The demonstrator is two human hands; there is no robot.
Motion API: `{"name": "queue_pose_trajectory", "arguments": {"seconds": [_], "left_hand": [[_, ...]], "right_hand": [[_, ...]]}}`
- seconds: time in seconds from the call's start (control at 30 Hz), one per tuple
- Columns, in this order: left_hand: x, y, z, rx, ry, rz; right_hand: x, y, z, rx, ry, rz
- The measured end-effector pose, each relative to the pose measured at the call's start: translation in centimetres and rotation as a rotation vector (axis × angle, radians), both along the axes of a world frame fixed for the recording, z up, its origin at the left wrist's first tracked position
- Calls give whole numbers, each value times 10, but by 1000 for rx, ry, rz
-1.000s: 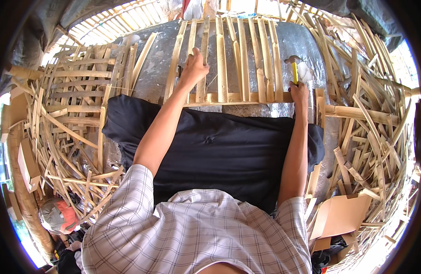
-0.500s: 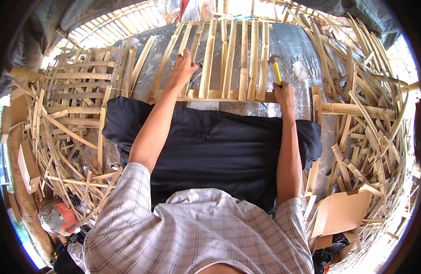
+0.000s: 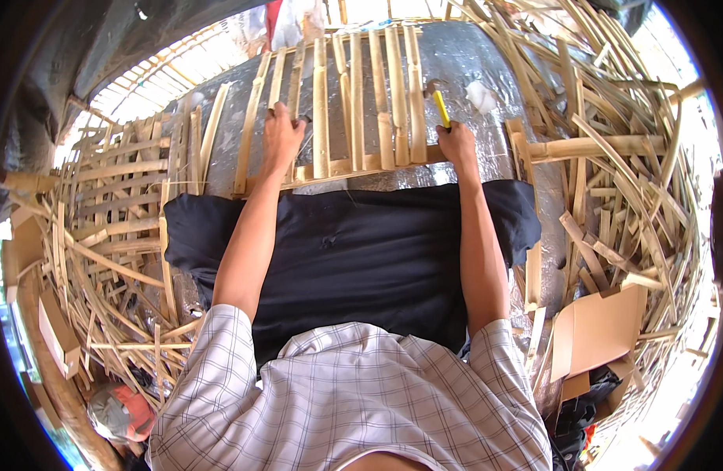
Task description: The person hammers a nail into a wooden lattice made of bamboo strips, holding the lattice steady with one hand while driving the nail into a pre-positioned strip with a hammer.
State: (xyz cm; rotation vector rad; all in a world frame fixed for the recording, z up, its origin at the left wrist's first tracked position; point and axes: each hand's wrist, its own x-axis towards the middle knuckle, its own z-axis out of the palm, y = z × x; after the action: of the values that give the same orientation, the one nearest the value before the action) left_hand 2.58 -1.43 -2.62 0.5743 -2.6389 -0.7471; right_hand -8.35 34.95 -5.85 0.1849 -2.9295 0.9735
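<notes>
A ladder-like frame of pale bamboo slats (image 3: 357, 102) lies before me, its slats running away from me across a near crossbar (image 3: 342, 166). My left hand (image 3: 281, 141) is closed over one bamboo slat (image 3: 277, 74) on the frame's left side. A small dark thing shows beside its fingers; I cannot make out what it is. My right hand (image 3: 457, 144) grips a hammer (image 3: 442, 108) by its yellow handle, at the frame's right end. The hammer's head points away from me. Black cloth (image 3: 361, 243) covers my lap below the frame.
Shiny grey sheeting (image 3: 456, 59) lies under the frame. A lattice of woven slats (image 3: 118, 177) stands at the left. Heaped bamboo strips (image 3: 613, 228) and an opened cardboard box (image 3: 597, 334) are on the right. A person in a cap (image 3: 114, 410) is at the lower left.
The view has shifted, so the frame sits further left in it. My left hand has come slightly nearer the crossbar. The right hand still holds the hammer.
</notes>
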Motion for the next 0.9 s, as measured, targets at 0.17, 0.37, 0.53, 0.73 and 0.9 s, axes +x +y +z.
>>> {"name": "queue_pose_trajectory", "arguments": {"seconds": [0.17,0.37,0.53,0.73,0.9], "left_hand": [[6,-12,-3,-242,139,-18],[3,27,37,-169,133,9],[-33,84,58,-24,332,-339],[-77,232,120,101,201,-1022],[-117,359,91,36,-112,-1408]], "right_hand": [[6,-5,22,-56,-71,-104],[7,4,35,-109,-81,-264],[-8,2,42,-212,-123,-343],[-16,-8,18,-600,-8,-304],[-37,-3,-21,-531,95,-344]]}}
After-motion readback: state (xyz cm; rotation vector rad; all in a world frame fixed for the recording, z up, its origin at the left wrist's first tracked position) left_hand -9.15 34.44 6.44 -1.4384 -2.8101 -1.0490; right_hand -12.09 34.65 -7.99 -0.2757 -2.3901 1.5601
